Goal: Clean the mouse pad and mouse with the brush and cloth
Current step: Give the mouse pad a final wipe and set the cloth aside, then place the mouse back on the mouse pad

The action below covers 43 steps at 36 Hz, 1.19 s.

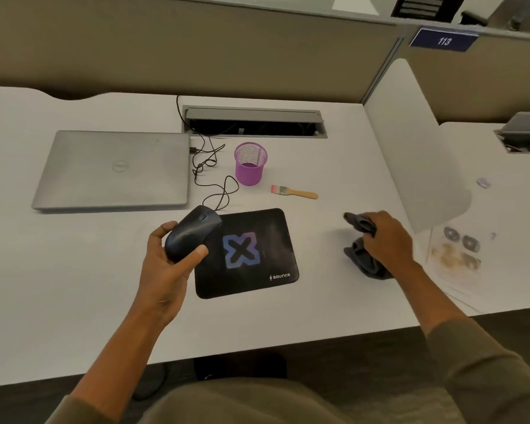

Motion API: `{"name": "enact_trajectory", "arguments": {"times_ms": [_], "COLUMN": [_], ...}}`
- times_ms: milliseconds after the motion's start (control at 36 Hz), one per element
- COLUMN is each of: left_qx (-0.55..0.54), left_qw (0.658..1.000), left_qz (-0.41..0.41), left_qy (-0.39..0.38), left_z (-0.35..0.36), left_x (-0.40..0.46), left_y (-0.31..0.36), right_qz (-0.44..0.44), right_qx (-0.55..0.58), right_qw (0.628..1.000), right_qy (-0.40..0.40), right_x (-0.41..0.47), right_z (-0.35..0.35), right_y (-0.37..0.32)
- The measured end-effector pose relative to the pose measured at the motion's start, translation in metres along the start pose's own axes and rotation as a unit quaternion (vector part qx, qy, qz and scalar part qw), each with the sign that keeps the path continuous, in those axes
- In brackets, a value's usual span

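Observation:
A black mouse pad (251, 264) with a blue-purple X logo lies on the white desk (74, 286). My left hand (162, 264) holds the black wired mouse (190, 232) lifted over the pad's left edge; its cable (214, 185) trails back toward the laptop. To the right of the pad, my right hand (386, 237) grips a crumpled dark grey cloth (364, 258) that rests on the desk. A small brush (294, 192) with a wooden handle and pink bristles lies flat behind the pad.
A shut silver laptop (114, 169) sits at the left. A purple mesh cup (250, 166) stands behind the pad beside the brush. An open cable hatch (254, 123) lies at the back. A white divider (410, 148) and printed paper (459, 258) are at the right.

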<state>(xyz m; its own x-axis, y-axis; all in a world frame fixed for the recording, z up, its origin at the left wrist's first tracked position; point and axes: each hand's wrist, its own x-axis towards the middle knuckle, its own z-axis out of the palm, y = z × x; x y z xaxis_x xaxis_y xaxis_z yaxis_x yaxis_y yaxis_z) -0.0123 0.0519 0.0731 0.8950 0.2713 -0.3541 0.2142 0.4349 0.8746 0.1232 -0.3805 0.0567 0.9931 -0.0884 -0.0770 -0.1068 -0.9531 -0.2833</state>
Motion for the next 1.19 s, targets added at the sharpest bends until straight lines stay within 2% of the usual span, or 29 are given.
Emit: {"name": "enact_trajectory", "arguments": {"times_ms": [139, 306, 556, 722, 833, 917, 972, 1028, 1194], "left_qx": [-0.024, -0.084, -0.142, -0.125, -0.109, -0.08, -0.064, -0.051, 0.031], "left_qw": [0.999, 0.995, 0.984, 0.985, 0.986, 0.988, 0.989, 0.989, 0.993], "left_qz": [-0.021, -0.053, -0.104, -0.118, -0.126, -0.121, -0.117, -0.113, -0.065], "left_qy": [-0.01, -0.005, -0.001, -0.014, -0.03, -0.059, -0.069, -0.074, -0.094], "left_z": [0.004, 0.008, 0.014, 0.018, 0.017, 0.017, 0.018, 0.019, 0.021], "left_x": [-0.002, -0.005, -0.004, 0.0, 0.006, 0.009, 0.011, 0.013, 0.021], "left_y": [-0.001, -0.006, -0.014, -0.018, -0.022, -0.024, -0.026, -0.028, -0.035], "right_qz": [-0.026, 0.013, 0.05, 0.055, 0.034, -0.009, 0.03, 0.063, 0.045], "right_qx": [-0.022, -0.082, -0.07, -0.06, 0.035, 0.187, 0.308, 0.383, 0.484], "right_qw": [0.999, 0.996, 0.99, 0.995, 0.998, 0.981, 0.951, 0.921, 0.864], "right_qy": [-0.008, -0.04, -0.115, -0.05, 0.031, 0.057, 0.017, -0.033, -0.135], "right_x": [0.017, 0.021, 0.012, 0.005, -0.01, -0.029, -0.046, -0.061, -0.088], "right_z": [0.018, 0.038, 0.047, 0.047, 0.054, 0.063, 0.066, 0.069, 0.081], "right_y": [-0.044, -0.057, -0.062, -0.074, -0.103, -0.134, -0.158, -0.178, -0.207]}}
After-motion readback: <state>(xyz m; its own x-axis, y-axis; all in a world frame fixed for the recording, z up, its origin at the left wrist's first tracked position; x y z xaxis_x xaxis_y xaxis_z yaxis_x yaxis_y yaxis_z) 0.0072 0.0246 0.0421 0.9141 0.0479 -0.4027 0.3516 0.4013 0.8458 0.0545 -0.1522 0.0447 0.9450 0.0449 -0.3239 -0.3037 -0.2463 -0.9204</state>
